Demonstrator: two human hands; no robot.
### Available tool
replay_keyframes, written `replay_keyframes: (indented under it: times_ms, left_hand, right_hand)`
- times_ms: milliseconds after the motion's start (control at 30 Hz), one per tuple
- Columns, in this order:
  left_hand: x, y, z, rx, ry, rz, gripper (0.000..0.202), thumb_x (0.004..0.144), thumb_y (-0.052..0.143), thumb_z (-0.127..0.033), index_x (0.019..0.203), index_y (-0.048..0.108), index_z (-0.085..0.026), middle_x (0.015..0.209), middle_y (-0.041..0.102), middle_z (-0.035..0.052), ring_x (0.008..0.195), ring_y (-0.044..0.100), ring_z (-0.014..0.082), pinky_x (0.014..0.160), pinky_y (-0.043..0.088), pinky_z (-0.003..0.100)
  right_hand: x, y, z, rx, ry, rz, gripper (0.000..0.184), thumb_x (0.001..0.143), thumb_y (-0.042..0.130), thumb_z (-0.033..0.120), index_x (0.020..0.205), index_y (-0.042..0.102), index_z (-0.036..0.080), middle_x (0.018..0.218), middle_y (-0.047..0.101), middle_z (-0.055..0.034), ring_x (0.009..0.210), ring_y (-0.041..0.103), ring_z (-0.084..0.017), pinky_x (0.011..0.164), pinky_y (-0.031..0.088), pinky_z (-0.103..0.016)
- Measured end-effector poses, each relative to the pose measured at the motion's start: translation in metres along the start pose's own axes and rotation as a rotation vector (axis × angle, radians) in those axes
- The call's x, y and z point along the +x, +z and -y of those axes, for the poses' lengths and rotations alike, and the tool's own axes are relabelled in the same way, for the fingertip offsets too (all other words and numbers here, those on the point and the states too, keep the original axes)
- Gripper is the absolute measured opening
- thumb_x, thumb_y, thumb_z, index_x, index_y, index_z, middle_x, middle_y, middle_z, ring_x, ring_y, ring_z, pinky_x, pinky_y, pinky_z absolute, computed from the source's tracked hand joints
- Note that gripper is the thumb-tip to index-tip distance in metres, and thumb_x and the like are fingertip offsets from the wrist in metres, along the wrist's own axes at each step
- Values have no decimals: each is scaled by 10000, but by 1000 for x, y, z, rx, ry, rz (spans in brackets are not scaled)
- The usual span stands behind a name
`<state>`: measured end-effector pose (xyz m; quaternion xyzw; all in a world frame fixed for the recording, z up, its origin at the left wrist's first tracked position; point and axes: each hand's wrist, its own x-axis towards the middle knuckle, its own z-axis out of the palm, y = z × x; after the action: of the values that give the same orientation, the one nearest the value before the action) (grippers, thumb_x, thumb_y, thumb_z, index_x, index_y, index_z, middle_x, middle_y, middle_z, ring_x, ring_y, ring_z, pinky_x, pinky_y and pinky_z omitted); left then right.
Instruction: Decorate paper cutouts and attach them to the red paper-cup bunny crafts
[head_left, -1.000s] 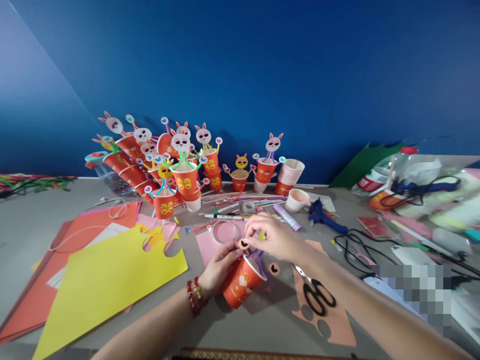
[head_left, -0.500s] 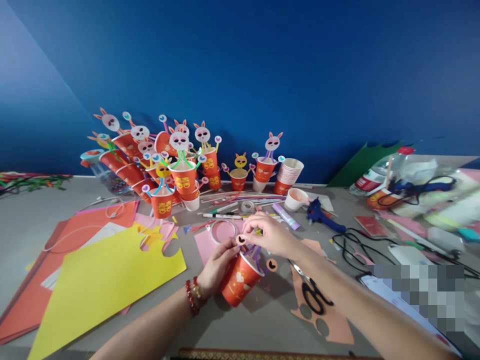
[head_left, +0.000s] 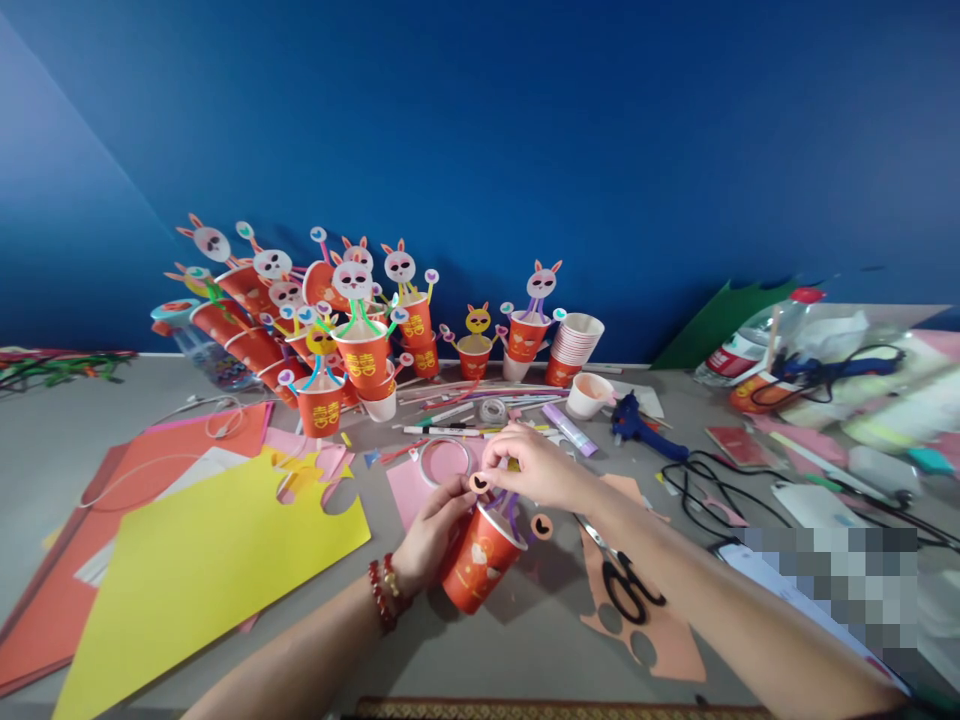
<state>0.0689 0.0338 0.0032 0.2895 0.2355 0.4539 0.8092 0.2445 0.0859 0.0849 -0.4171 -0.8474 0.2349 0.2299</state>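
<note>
A red paper cup (head_left: 480, 560) leans in front of me, its mouth tipped to the upper right. My left hand (head_left: 431, 530), with beaded bracelets at the wrist, is closed against the cup's left side, its fingertips reaching a small peach paper circle (head_left: 478, 483) with a dark heart. From the other side my right hand (head_left: 529, 465) pinches at that circle; the exact contact is partly hidden. Purple pipe cleaners (head_left: 513, 508) rise from the cup, and a second heart circle (head_left: 541, 527) sits at the right end of one.
Finished bunny cups (head_left: 360, 350) crowd the back left, beside a cup stack (head_left: 576, 348). Yellow paper (head_left: 217, 570) lies left. Scissors (head_left: 622, 580) rest on cut peach paper (head_left: 667, 640) under my right forearm. A blue glue gun (head_left: 645, 430) and black cables (head_left: 697, 490) lie right.
The view has shifted slightly, so the background cups sit a little further left. Both hands keep nearly the same pose at the cup and the paper circle.
</note>
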Motion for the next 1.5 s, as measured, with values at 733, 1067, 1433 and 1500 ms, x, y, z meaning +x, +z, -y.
replay_keyframes:
  times_ms: [733, 1067, 1433, 1500]
  left_hand:
    - [1, 1, -2, 32, 5, 15, 214, 862, 712, -325, 965, 648, -148, 855, 665, 31, 732, 617, 137, 690, 473, 241]
    - [0, 4, -2, 62, 10, -24, 278, 825, 751, -377, 950, 638, -156, 814, 656, 11, 697, 605, 126, 678, 487, 242]
    - [0, 2, -2, 92, 56, -83, 248, 808, 756, -375, 885, 664, -158, 849, 663, 20, 760, 634, 154, 726, 512, 266]
    - [0, 2, -3, 96, 72, -100, 267, 812, 742, -412, 884, 656, -169, 862, 662, 24, 779, 654, 184, 733, 526, 300]
  right_hand:
    - [5, -1, 4, -158, -55, 6, 163, 803, 775, 176, 683, 666, 181, 732, 710, -15, 795, 601, -197, 758, 411, -295]
    - [4, 3, 4, -179, -62, -27, 176, 797, 788, 196, 684, 653, 184, 737, 704, -9, 797, 592, -194, 763, 399, -300]
    - [1, -2, 10, -165, -180, -149, 112, 868, 722, 290, 797, 693, 208, 897, 747, -39, 910, 635, -236, 920, 419, -409]
    - [-5, -9, 12, -104, -170, -298, 94, 908, 665, 305, 945, 698, 225, 1059, 728, -66, 1022, 631, -257, 970, 426, -437]
